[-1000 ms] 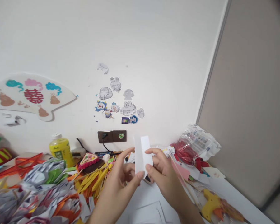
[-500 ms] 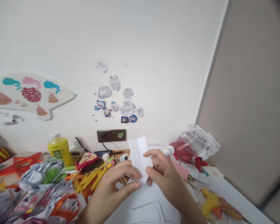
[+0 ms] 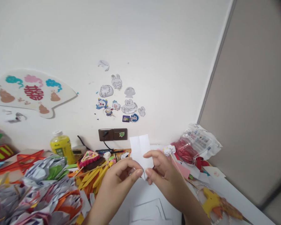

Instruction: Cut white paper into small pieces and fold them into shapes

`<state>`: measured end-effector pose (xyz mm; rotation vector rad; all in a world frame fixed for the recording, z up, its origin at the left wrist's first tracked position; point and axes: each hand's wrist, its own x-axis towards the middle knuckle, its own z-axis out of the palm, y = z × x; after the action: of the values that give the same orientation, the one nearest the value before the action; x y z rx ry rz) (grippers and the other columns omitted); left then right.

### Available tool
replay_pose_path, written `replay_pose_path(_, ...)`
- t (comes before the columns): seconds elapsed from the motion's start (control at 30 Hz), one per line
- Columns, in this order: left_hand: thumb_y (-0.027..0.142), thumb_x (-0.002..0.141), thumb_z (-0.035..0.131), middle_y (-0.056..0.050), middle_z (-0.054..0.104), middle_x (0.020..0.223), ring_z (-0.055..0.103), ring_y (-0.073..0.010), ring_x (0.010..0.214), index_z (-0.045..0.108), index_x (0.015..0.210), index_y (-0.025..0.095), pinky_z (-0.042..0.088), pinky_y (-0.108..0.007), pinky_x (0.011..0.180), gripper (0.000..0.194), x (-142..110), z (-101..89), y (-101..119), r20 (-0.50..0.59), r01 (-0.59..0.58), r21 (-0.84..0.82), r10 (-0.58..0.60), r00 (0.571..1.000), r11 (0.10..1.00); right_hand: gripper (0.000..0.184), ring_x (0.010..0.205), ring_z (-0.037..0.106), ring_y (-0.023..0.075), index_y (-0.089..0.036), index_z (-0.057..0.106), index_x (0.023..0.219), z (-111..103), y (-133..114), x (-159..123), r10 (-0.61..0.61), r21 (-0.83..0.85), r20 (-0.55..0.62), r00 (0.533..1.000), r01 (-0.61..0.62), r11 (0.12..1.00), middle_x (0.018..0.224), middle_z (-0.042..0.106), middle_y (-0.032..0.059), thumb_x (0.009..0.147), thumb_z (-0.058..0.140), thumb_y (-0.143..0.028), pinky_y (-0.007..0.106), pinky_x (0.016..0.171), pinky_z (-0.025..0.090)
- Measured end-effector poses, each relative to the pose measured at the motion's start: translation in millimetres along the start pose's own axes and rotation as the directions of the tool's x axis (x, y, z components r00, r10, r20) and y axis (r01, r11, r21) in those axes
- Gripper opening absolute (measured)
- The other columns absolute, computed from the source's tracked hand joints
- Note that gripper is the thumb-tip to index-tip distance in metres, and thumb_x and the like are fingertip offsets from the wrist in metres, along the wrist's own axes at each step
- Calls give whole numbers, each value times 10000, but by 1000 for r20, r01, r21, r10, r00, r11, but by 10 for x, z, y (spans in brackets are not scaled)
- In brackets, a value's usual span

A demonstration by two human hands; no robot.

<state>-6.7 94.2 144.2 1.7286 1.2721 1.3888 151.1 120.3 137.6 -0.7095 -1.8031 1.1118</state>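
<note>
A small white sheet of paper (image 3: 140,148) with a lengthwise crease is held up above the desk between both hands. My left hand (image 3: 124,178) pinches its lower left edge, thumb against forefinger. My right hand (image 3: 161,172) grips the right side, with the thumb low and the forefinger higher on the face of the paper. The paper's bottom end looks folded to a point, partly hidden by the fingers. Below the hands lie more white paper pieces (image 3: 147,211) on the white desktop.
Crumpled paper flowers (image 3: 44,193) crowd the left, beside yellow paper strips (image 3: 91,179) and a yellow bottle (image 3: 62,147). At right are a yellow glue gun (image 3: 212,201) and a clear plastic bag (image 3: 201,140). A plugged-in socket (image 3: 112,134) is on the wall.
My left thumb and forefinger have closed together at the paper's lower edge and shifted up slightly. The paper stands more upright, and its lower left corner now appears folded in.
</note>
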Motion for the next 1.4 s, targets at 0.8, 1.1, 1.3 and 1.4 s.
replay_pose_path(0.8,267,725,593,17,580,598,553,-141,566,546,692,184,427,-249,544,101,13,81,-89,-92,71,-138,-84,992,988,320,642,572,134,-230,443,1103,89,-9,51,138,63,3,990,-138,988,624,510,-60,797,514,-172,267,620,448)
replay_pose_path(1.1,263,667,621,66,463,473,487,-110,440,650,817,184,367,-206,432,172,24,81,-42,-165,103,-31,-107,980,994,376,659,523,133,-255,422,1173,121,67,24,46,-76,-24,999,-48,996,712,502,-31,815,460,-148,254,611,419)
replay_pose_path(1.3,264,683,615,58,497,459,508,-115,441,647,780,181,381,-205,435,131,31,65,-46,-192,108,-43,-114,975,993,408,587,502,112,-264,392,1202,206,122,49,52,20,-36,998,-51,998,652,445,-56,819,438,-131,222,548,406)
replay_pose_path(1.4,253,677,621,62,506,428,517,-116,423,625,731,180,379,-201,429,91,25,53,-23,-177,117,-87,-131,975,989,452,545,498,109,-255,350,1238,235,125,63,60,100,-34,998,-57,993,625,467,-63,813,455,-143,213,516,403)
